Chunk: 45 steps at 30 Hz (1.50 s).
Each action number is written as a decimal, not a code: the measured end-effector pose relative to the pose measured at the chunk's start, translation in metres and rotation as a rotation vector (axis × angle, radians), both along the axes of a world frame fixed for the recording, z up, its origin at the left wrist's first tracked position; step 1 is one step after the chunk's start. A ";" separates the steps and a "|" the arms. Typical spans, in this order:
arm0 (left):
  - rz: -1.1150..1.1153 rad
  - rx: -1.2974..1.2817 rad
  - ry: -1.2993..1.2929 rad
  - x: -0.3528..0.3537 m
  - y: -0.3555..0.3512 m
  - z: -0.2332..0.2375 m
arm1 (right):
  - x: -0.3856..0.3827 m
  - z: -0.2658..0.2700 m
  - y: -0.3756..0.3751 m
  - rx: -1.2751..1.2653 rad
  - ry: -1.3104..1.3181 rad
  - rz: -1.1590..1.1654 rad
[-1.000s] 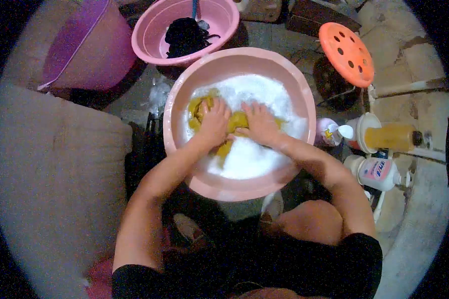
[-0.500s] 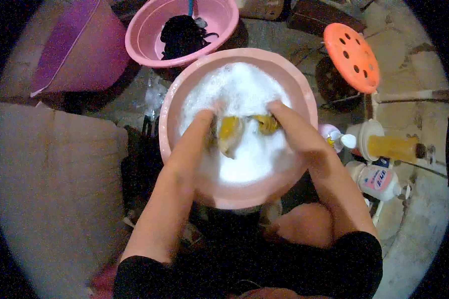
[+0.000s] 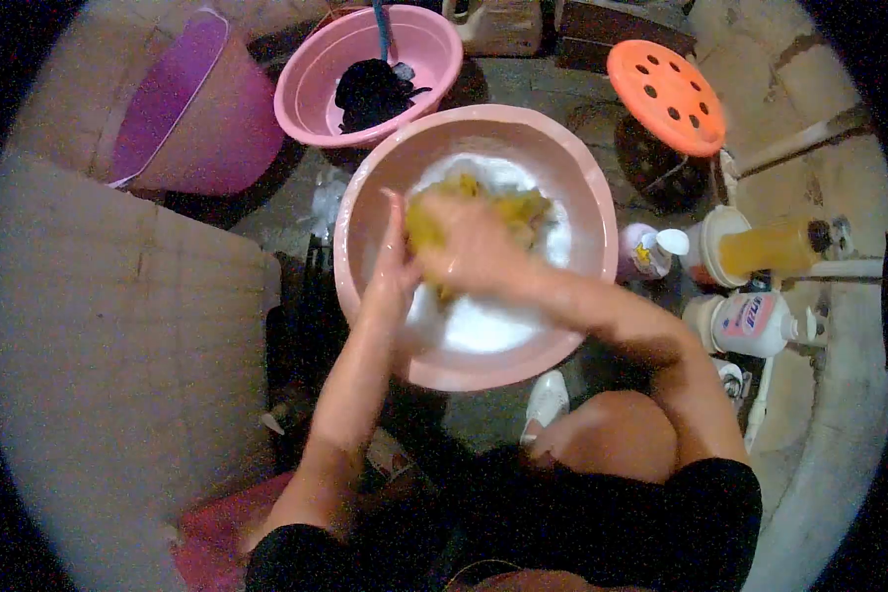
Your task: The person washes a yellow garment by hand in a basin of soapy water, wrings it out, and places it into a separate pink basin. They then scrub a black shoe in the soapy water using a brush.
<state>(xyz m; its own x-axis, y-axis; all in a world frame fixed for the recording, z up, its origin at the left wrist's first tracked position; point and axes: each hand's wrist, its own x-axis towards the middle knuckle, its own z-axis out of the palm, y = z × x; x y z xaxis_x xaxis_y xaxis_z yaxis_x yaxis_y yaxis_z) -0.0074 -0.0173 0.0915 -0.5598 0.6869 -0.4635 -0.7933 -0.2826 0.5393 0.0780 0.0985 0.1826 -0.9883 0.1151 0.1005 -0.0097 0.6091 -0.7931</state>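
Note:
A wet yellow cloth [image 3: 525, 209] is bunched above white suds [image 3: 483, 331] in a pale pink basin [image 3: 602, 202]. My left hand [image 3: 397, 264] holds the cloth's left side, its thumb pointing up near the basin's left wall. Across the cloth lies my right hand [image 3: 472, 245], blurred by motion, closed on the bunched fabric close to the left hand. The right fingertips are hard to make out, and part of the cloth is hidden under that hand.
Behind stands a pink basin [image 3: 296, 94] holding black cloth [image 3: 370, 94]. A purple-pink bucket [image 3: 212, 138] is at left, an orange perforated stool [image 3: 667, 97] at right. A pump bottle [image 3: 644, 252], a yellow liquid bottle [image 3: 770, 250] and a white bottle [image 3: 755, 324] line the right side.
Both hands have risen out of the suds with the yellow cloth. My right hand has crossed leftward to my left hand. Less foam shows, and the view has shifted slightly.

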 end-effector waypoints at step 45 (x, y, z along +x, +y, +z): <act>-1.290 -0.937 1.260 0.009 -0.021 -0.034 | 0.019 -0.167 0.030 0.737 -0.305 0.307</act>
<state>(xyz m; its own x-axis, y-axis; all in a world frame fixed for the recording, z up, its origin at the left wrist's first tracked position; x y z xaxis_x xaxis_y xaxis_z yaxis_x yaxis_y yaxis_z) 0.0014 -0.0379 0.0577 -0.2695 0.6976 -0.6639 0.5934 0.6633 0.4560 0.0969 0.1289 0.0160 -0.9610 -0.1528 -0.2307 -0.1094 0.9756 -0.1904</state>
